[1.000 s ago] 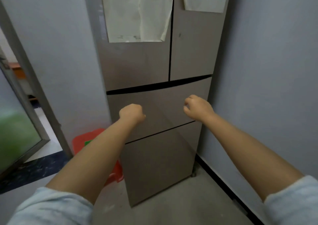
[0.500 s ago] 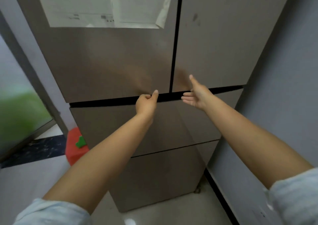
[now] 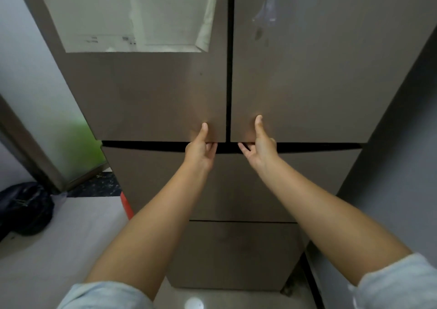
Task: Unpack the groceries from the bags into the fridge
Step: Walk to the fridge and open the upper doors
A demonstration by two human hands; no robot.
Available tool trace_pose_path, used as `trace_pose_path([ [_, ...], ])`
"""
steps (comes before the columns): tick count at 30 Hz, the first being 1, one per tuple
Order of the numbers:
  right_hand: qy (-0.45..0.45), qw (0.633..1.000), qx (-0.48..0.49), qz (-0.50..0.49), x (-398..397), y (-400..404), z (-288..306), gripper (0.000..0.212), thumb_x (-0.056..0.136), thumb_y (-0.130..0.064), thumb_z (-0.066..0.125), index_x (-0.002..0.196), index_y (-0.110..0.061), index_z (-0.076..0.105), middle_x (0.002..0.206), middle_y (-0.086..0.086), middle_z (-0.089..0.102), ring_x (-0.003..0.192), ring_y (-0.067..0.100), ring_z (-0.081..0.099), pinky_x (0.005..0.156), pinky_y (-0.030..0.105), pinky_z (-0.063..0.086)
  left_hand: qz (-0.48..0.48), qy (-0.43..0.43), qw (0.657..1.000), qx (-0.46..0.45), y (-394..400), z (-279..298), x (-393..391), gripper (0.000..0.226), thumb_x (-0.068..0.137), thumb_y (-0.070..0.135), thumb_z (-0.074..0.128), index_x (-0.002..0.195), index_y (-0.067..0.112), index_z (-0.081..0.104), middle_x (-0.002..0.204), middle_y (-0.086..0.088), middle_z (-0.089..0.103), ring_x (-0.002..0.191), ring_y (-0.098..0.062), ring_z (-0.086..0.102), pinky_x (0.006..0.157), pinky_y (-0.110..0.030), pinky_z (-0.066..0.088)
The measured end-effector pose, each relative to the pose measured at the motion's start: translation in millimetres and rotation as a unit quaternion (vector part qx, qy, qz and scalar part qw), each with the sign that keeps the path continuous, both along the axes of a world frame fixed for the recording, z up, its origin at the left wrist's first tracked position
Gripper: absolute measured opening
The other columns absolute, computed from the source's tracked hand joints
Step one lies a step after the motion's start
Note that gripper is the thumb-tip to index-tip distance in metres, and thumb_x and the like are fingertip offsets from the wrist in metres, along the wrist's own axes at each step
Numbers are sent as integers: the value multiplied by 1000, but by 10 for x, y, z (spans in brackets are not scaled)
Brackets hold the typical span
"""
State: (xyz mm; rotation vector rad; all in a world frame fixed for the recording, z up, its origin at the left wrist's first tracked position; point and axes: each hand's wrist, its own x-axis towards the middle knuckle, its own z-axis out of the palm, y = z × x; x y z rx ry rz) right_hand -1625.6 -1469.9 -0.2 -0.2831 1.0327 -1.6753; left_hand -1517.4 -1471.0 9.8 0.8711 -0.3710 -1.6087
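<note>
A tall bronze-brown fridge fills the view, with two upper doors and two drawers below. My left hand [image 3: 201,146] grips the bottom edge of the upper left door [image 3: 146,100], thumb flat on its front and fingers hooked into the gap beneath. In the same way my right hand [image 3: 259,146] grips the bottom edge of the upper right door [image 3: 307,91]. Both doors are closed. No grocery bag or food shows between my hands.
White papers [image 3: 132,15] hang on the left door. A grey wall [image 3: 402,155] stands close on the right. A red bag [image 3: 126,206] peeks out at the fridge's left, a dark bag [image 3: 23,208] lies on the floor, and a glass door [image 3: 47,143] is further left.
I have stepped closer to the fridge. Both hands rose from in front of the drawers to the upper doors' bottom edges and hooked their fingers under them.
</note>
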Motion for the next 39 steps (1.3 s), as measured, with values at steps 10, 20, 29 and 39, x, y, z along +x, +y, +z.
trace_pose_path([
  [10, 19, 998, 22, -55, 153, 303, -14, 47, 85, -45, 59, 119, -18, 43, 130, 2, 51, 117, 19, 52, 86, 30, 44, 17, -44, 999, -9, 352, -141, 210, 18, 93, 15, 57, 78, 9, 51, 100, -7, 60, 86, -18, 61, 91, -28, 47],
  [20, 12, 1000, 14, -21, 2, 1260, 41, 56, 89, -45, 51, 132, -11, 44, 134, 10, 53, 119, 25, 54, 97, 35, 47, 67, -55, 996, -1, 1092, -281, 905, 19, 93, 28, 56, 83, 11, 57, 78, -1, 59, 69, -10, 57, 64, -20, 49],
  [29, 192, 972, 71, -114, -85, 2774, -254, 33, 95, -31, 44, 125, -16, 47, 110, 6, 57, 103, 20, 54, 88, 32, 46, 189, -411, 891, -35, 2401, -514, 1377, 42, 97, 17, 49, 135, 1, 43, 137, -16, 50, 126, -30, 48, 104, -36, 38],
  [39, 648, 754, 53, 95, 792, 3563, -207, 23, 90, -13, 49, 104, 0, 62, 124, 16, 52, 113, 32, 50, 97, 35, 39, -34, -885, 447, -127, 3438, -275, 1859, 41, 90, 20, 49, 129, 11, 51, 139, -7, 47, 132, -26, 36, 102, -39, 38],
])
